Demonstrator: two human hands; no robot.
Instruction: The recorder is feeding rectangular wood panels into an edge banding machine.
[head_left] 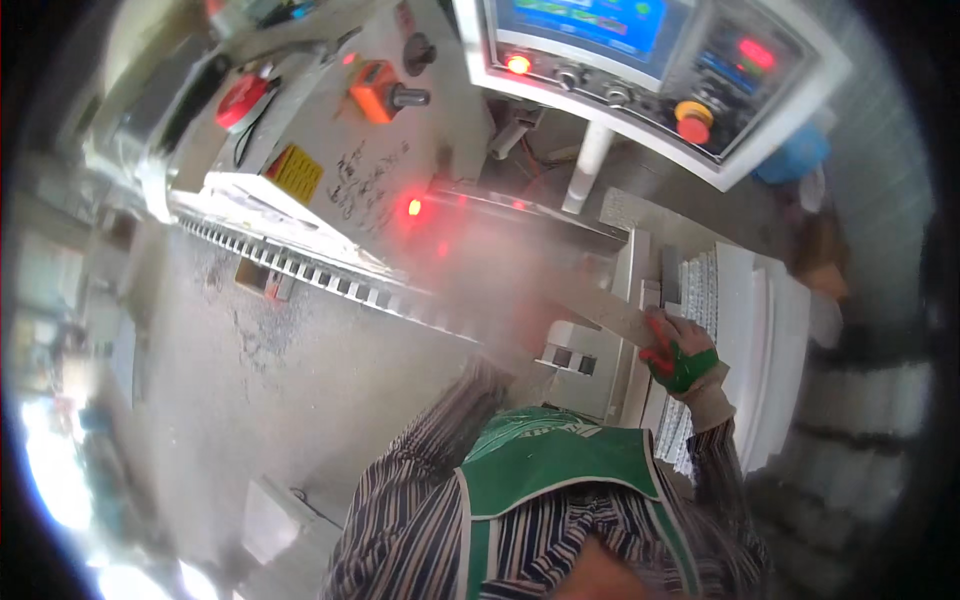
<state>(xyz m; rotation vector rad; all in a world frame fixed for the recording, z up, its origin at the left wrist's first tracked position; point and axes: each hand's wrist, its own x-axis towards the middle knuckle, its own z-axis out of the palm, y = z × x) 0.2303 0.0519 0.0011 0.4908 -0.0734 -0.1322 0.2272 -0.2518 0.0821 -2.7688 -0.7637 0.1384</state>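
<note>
A narrow, flat, pale strip [622,318] — left end lost in blur — sits left of white panels [780,340], its near end gripped by fingers of the right hand [684,354]; the smeared left hand's [512,348] grip I cannot tell.

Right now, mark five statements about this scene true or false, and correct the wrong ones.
1. The right hand holds one end of a narrow strip. True.
2. The person's apron is yellow. False: the apron is green.
3. An orange box carries a dark knob. True.
4. The panel's screen is dark. False: the screen is lit, mostly blue.
5. The right hand wears a partly green glove. True.
</note>
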